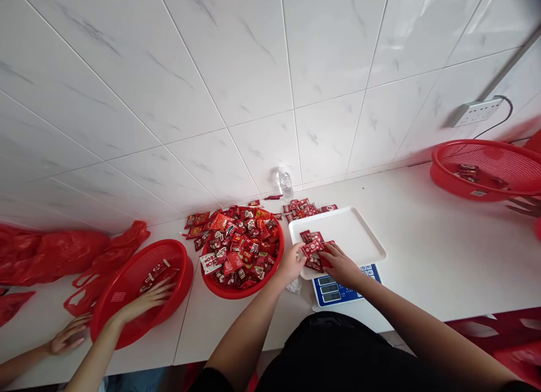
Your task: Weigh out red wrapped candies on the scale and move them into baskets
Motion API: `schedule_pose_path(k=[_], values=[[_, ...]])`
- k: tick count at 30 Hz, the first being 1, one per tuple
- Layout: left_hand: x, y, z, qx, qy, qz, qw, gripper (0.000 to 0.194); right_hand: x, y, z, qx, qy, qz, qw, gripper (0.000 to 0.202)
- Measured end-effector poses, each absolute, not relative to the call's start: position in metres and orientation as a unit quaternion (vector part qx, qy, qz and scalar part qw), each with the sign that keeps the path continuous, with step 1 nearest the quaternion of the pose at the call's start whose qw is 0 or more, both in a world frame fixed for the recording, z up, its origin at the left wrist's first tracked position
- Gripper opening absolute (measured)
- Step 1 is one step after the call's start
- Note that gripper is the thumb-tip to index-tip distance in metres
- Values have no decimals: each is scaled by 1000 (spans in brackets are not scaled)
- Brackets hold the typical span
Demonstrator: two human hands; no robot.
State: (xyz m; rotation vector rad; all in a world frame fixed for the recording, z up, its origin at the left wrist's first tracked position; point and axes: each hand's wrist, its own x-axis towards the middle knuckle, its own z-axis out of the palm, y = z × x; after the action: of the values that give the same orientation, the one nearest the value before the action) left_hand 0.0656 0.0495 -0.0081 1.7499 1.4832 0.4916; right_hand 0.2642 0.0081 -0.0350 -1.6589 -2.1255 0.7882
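Observation:
Small red snack packets (311,247) lie in a loose pile at the left end of a white tray (359,234). My left hand (292,263) is at the tray's left edge, its thumb and fingers closed on a packet at the pile's near side. From the right, my right hand (341,265) reaches over the tray, its fingers curled on a red packet (325,260); the fingertips are partly hidden. Beneath the tray, the blue panel of a digital scale (342,290) shows. Left of my hands stands a red basket (236,294) heaped with mixed red packets.
More packets (300,209) lie behind the tray near a clear plastic bottle (285,183). At left, another person's hand (147,302) reaches into a second red basket (183,268) beside red plastic bags (54,254). A third red basket (460,188) stands far right, below a power strip (477,113).

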Motion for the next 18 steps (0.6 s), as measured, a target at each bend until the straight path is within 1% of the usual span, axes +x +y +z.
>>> schedule_pose_path(k=[2, 4, 6, 7, 9, 11, 13, 16, 18], values=[[44, 51, -5, 695, 604, 230, 314, 28, 266, 7, -34, -574, -748, 276, 186, 43], [13, 51, -4, 690, 652, 228, 217, 20, 270, 4, -35, -576, -739, 283, 208, 39], [-21, 49, -8, 674, 702, 166, 158, 17, 274, -1, -37, -593, -720, 288, 217, 38], [-36, 46, -12, 662, 724, 127, 150, 20, 276, -4, -38, -602, -711, 290, 218, 38], [-61, 42, -22, 629, 756, 63, 170, 33, 279, -9, -42, -619, -694, 297, 217, 39], [-76, 40, -33, 606, 766, 40, 211, 43, 280, -14, -45, -625, -684, 309, 212, 39], [-83, 42, -40, 598, 761, 43, 247, 45, 280, -18, -45, -626, -680, 320, 208, 38], [-86, 46, -42, 590, 759, 58, 270, 44, 282, -22, -42, -624, -678, 327, 211, 36], [-88, 47, -39, 587, 751, 68, 294, 48, 284, -24, -41, -626, -675, 330, 210, 36]])
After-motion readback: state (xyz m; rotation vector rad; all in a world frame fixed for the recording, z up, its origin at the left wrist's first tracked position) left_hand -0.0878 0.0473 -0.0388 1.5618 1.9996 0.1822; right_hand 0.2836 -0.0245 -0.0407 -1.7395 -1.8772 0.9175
